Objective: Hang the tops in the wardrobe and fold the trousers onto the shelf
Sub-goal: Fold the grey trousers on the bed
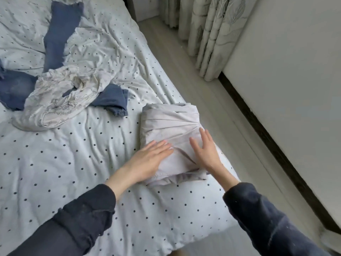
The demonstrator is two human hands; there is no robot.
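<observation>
Polka-dot bed (77,159) is carrying the folded pale trousers (171,126) near its edge, where the left hand (147,159) and right hand (204,152) are pressing with flat, open fingers, though careless lifting could be undoing the folds

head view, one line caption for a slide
Both hands, left and right, press flat on folded pale grey trousers atop a polka-dot white bedsheet.
</observation>
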